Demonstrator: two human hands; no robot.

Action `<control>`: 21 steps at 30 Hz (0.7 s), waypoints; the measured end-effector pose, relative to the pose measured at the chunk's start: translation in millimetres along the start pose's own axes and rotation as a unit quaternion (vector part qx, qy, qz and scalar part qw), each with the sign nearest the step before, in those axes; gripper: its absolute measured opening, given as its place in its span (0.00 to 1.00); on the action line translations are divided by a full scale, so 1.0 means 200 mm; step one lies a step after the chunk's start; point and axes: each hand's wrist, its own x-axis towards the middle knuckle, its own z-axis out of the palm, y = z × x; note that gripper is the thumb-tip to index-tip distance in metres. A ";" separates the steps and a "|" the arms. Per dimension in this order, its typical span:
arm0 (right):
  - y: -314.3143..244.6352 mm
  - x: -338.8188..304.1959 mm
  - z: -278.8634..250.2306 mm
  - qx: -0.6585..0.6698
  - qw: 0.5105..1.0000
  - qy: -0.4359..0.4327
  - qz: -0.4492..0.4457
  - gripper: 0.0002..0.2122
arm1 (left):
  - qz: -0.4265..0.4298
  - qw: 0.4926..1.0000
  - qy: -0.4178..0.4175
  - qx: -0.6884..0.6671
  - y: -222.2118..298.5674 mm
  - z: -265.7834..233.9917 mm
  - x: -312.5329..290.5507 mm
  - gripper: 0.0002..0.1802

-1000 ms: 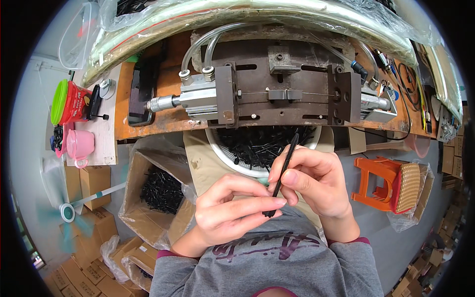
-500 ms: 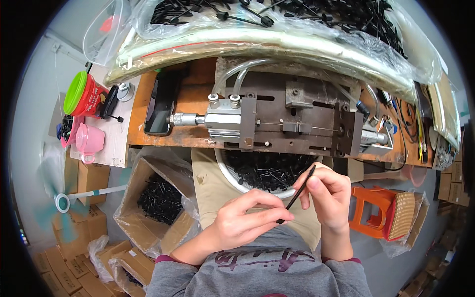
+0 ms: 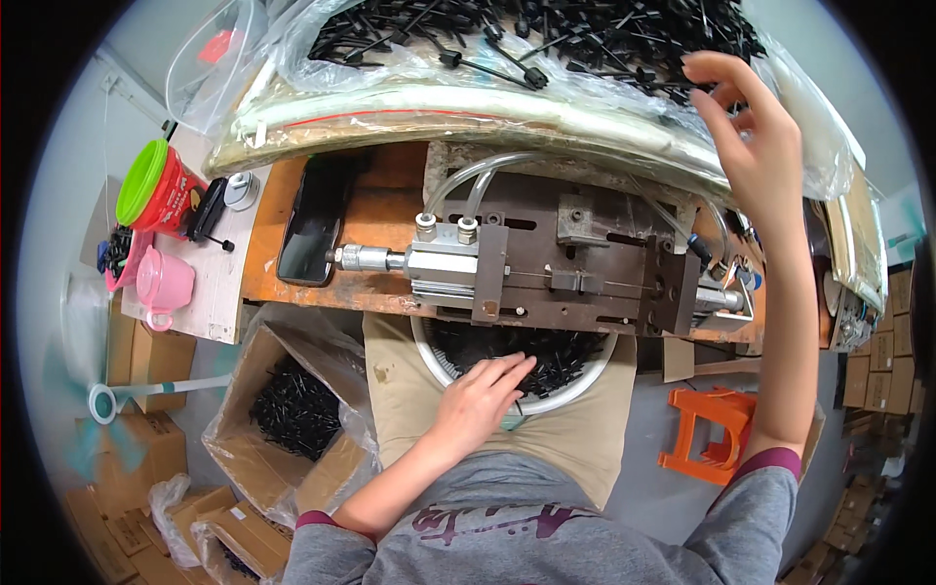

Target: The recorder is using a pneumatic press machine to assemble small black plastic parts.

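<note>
My left hand [image 3: 480, 405] lies over the near rim of a round white tub [image 3: 575, 395] on my lap, fingers stretched out; a small dark tip shows beside them, and whether they touch it is unclear. Black plastic rods [image 3: 546, 366] fill the tub. My right hand [image 3: 751, 127] is raised at the far right, thumb and fingers curved apart with no object visible between them. It is at the edge of a heap of black rods with thicker heads [image 3: 595, 39], spread on clear plastic sheeting [image 3: 380, 83].
Between me and the heap, a metal fixture [image 3: 531, 258] with air cylinders and clear hoses [image 3: 478, 175] sits on the wooden bench [image 3: 370, 297]. A phone [image 3: 317, 224] lies left of it. A carton of black rods [image 3: 292, 409], a fan [image 3: 102, 402] and an orange stool [image 3: 707, 434] stand lower down.
The black rod both hands held is no longer between them. My right hand has swung up and far to the heap; my left has shifted to the tub's rim, its fingers now extended.
</note>
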 end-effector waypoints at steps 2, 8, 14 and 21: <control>0.06 0.13 0.08 -0.025 0.998 -0.042 -0.032 0.18 | -0.011 0.999 0.010 0.028 0.02 -0.01 0.02 0.33; 0.14 0.33 0.24 -0.142 0.964 -0.221 -0.032 0.22 | -0.009 0.998 -0.048 0.026 0.03 -0.09 0.01 0.40; 0.14 0.35 0.24 -0.158 0.955 -0.247 -0.046 0.18 | 0.022 0.997 -0.067 -0.009 0.07 -0.08 -0.02 0.39; 0.20 0.33 0.05 -0.038 0.982 -0.185 0.020 0.06 | 0.084 0.994 -0.034 -0.053 0.09 -0.07 -0.01 0.37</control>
